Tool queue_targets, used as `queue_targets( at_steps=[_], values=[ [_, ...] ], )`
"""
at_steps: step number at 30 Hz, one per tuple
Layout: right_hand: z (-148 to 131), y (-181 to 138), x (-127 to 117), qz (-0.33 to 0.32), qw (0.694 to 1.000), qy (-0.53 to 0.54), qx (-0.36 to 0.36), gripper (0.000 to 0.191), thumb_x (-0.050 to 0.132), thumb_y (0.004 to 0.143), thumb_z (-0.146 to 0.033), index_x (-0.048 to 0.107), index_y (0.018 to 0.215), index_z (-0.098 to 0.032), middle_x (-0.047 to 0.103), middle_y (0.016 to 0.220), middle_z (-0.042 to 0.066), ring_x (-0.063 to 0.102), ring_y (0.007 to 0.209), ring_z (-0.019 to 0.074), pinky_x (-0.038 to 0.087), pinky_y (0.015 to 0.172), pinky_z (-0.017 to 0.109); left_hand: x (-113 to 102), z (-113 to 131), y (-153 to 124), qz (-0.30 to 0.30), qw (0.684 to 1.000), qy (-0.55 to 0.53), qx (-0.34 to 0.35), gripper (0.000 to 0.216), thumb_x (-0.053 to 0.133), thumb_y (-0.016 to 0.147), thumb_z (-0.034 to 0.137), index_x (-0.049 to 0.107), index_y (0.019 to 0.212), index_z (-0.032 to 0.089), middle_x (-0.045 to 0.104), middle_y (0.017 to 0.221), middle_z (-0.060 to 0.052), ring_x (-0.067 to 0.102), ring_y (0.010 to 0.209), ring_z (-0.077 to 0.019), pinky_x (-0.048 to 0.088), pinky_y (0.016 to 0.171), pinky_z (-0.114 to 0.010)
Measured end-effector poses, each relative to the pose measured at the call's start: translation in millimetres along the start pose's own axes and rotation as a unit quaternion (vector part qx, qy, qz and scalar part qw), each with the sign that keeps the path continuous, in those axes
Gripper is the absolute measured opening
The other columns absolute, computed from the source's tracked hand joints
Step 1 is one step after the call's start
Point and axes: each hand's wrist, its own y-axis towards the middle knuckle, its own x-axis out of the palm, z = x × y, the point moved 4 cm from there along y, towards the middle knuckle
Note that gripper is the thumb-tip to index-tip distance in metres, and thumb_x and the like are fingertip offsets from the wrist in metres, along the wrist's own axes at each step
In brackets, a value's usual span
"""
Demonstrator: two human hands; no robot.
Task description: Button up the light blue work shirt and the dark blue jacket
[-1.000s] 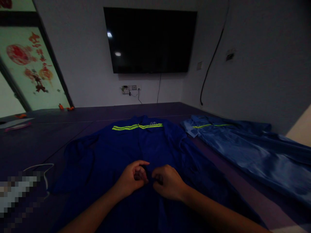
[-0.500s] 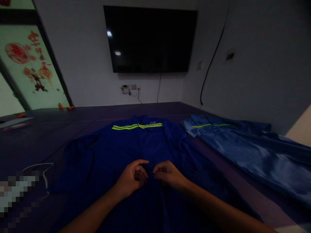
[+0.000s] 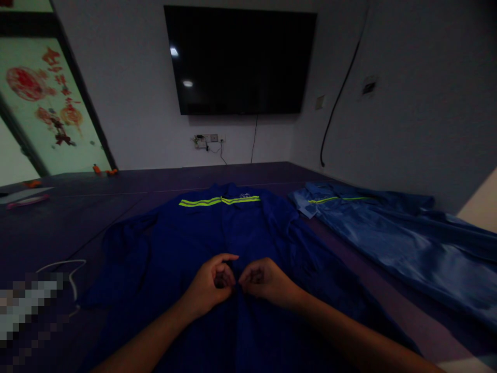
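A dark-blue work jacket with yellow-green stripes across the chest lies spread out in front of me, collar at the far end. Over its front opening, both hands meet almost fingertip to fingertip. My left hand is curled, with the index finger stretched out and the thumb and other fingers closed at the jacket's front edge. From the other side, my right hand pinches the cloth of the same edge. The dim light hides exactly what lies between the fingertips.
A lighter blue striped garment lies to the right on the purple surface. At left are a white cable, a blurred-out object and small orange things. A television hangs on the far wall.
My right hand has moved slightly left, closer to my left hand, and the jacket's front edge below has shifted left with it. My left hand has barely moved.
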Motion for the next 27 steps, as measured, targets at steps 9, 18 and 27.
queue_targets(
  at_steps=[9,18,27],
  values=[
    [0.0,-0.9,-1.4,0.047,0.992,-0.115,-0.014,0.014,0.07,0.059,-0.024,0.064,0.067,-0.013,0.055,0.051,-0.002,0.046,0.046,0.0068,0.03,0.041,0.016,-0.3,4.7,-2.8,0.014,1.0,0.003,0.009,0.055,0.054,0.057,0.004,0.048,0.111,0.014,0.057,0.069,0.002,0.053,0.062,-0.0087,0.04,0.061,-0.022],
    [-3.5,-1.2,-0.8,0.042,0.983,-0.174,-0.048,0.009,0.066,0.065,-0.024,0.066,0.065,-0.014,0.059,0.055,-0.001,0.048,0.047,0.0074,0.032,0.044,0.017,1.7,0.7,-3.1,-0.008,0.999,0.038,0.035,0.056,0.052,0.058,0.001,0.05,0.113,0.014,0.057,0.072,0.001,0.054,0.067,-0.0093,0.042,0.064,-0.022],
    [-0.7,-0.1,0.0,0.009,0.986,-0.162,-0.045,0.007,0.062,0.068,-0.021,0.065,0.068,-0.014,0.058,0.057,-0.002,0.047,0.048,0.0071,0.032,0.044,0.017,1.9,3.4,-4.1,-0.009,0.985,0.148,0.092,0.05,0.048,0.065,0.002,0.052,0.113,0.017,0.058,0.075,0.0,0.054,0.069,-0.0091,0.044,0.068,-0.022]
  ],
)
